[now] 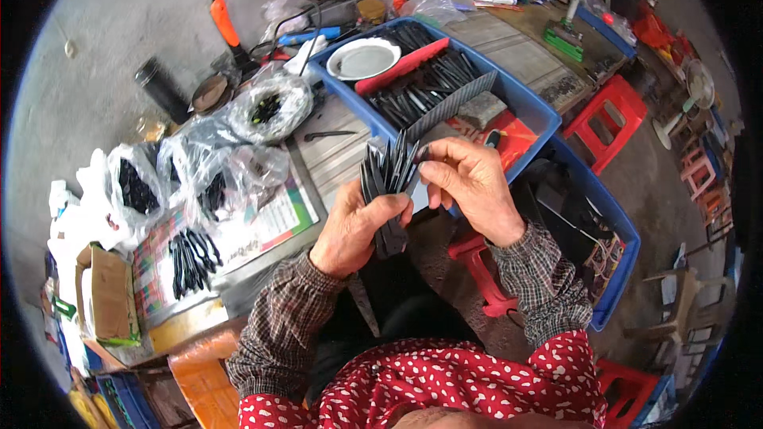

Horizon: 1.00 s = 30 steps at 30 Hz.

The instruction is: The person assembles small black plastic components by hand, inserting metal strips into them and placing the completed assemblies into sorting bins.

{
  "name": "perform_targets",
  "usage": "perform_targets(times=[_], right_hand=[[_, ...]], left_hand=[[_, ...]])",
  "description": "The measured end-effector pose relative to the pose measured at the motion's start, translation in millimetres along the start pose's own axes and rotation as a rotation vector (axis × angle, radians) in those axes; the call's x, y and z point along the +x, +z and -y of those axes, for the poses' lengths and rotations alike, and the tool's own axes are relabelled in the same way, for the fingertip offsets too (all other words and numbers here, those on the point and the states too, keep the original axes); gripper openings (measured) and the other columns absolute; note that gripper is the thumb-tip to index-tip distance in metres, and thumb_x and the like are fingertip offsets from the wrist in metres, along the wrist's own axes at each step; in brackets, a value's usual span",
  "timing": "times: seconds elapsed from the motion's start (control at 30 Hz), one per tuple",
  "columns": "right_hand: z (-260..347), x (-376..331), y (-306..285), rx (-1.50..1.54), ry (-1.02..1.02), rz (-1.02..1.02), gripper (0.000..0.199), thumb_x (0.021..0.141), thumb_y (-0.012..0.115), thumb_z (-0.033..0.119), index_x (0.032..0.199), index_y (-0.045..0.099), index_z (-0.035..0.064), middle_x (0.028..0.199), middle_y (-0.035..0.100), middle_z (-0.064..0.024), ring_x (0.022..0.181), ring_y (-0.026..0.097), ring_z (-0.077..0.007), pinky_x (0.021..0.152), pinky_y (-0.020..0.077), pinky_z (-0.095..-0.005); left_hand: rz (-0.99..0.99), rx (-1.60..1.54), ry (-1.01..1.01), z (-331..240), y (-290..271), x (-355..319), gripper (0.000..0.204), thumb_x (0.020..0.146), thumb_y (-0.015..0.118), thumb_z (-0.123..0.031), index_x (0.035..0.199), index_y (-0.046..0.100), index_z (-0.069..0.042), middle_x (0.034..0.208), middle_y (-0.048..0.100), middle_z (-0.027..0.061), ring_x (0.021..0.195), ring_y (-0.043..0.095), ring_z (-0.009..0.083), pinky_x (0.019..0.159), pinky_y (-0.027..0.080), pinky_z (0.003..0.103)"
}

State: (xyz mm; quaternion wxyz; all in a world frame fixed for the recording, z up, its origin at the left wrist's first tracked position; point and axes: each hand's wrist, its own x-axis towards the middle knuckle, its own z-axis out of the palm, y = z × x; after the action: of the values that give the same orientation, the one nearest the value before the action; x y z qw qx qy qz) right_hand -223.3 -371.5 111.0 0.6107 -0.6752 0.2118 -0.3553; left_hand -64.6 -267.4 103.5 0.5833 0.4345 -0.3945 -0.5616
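My left hand (356,222) is wrapped round a bundle of slim black pieces (389,171), pointed at the top and fanned out; their exact kind I cannot make out. Close against the bundle's right side, my right hand (469,183) has thumb and forefinger pinched together near the tips. Whether a piece sits in that pinch is hidden. Behind both hands a blue crate (524,111) holds many similar black pieces, split by a red divider (405,65) and a grey ribbed divider (453,103). One loose black piece (330,134) lies on the table, left of the bundle.
Clear plastic bags (131,191) of small black parts stand on the left, near a row of black pieces (193,262) and a cardboard box (111,294). A white round lid (363,59) rests on the crate. Right are a second blue crate (624,270) and a red stool (608,119).
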Motion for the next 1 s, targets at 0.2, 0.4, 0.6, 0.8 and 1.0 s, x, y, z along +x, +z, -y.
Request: perform_targets(times=[0.2,0.4,0.6,0.8,1.0], right_hand=[[-17.6,-15.4,45.4,0.204,0.202,0.141,0.016,0.092,0.064,0.014,0.099,0.063,-0.0005,0.075,0.062,-0.0006,0.053,0.055,-0.0044,0.046,0.0407,-0.0177],[-29.2,-25.2,75.9,0.376,0.290,0.281,0.015,0.091,0.065,0.013,0.098,0.063,-0.0010,0.073,0.060,-0.0013,0.051,0.056,-0.0071,0.044,0.0413,-0.0187],[-43.1,-33.8,97.8,0.487,0.388,0.327,0.015,0.089,0.067,0.011,0.097,0.063,-0.0015,0.072,0.061,-0.0044,0.051,0.057,-0.0097,0.044,0.0437,-0.0196],[-55.2,-35.0,105.2,0.478,0.320,0.391,0.012,0.088,0.068,0.008,0.091,0.063,-0.0024,0.070,0.061,-0.0046,0.050,0.057,-0.0100,0.044,0.0455,-0.0201],[-59.3,-38.2,110.4,0.565,0.356,0.353,0.009,0.085,0.070,0.005,0.087,0.063,-0.0019,0.067,0.059,-0.0034,0.050,0.056,-0.0083,0.041,0.0447,-0.0188]], left_hand=[[-0.121,-0.099,-0.036,23.3,-18.2,-57.9,0.012,0.088,0.056,-0.012,0.093,0.057,-0.002,0.074,0.058,0.0049,0.062,0.055,0.0125,0.053,0.049,0.028],[-0.227,-0.263,-0.071,37.4,-27.9,-106.1,0.014,0.089,0.057,-0.012,0.099,0.056,-0.003,0.082,0.060,0.0047,0.070,0.055,0.0116,0.057,0.048,0.027],[-0.318,-0.274,-0.007,57.2,-41.3,-133.7,0.011,0.086,0.060,-0.008,0.095,0.058,-0.002,0.080,0.060,0.0028,0.071,0.054,0.0102,0.065,0.044,0.025],[-0.356,-0.268,-0.005,61.3,-43.9,-146.0,0.006,0.085,0.061,-0.006,0.089,0.059,-0.002,0.077,0.060,0.0017,0.069,0.054,0.0090,0.063,0.043,0.024],[-0.368,-0.204,-0.003,67.5,-45.4,-150.3,0.015,0.082,0.062,-0.011,0.093,0.058,-0.002,0.079,0.059,0.0027,0.071,0.054,0.0110,0.065,0.044,0.026]])
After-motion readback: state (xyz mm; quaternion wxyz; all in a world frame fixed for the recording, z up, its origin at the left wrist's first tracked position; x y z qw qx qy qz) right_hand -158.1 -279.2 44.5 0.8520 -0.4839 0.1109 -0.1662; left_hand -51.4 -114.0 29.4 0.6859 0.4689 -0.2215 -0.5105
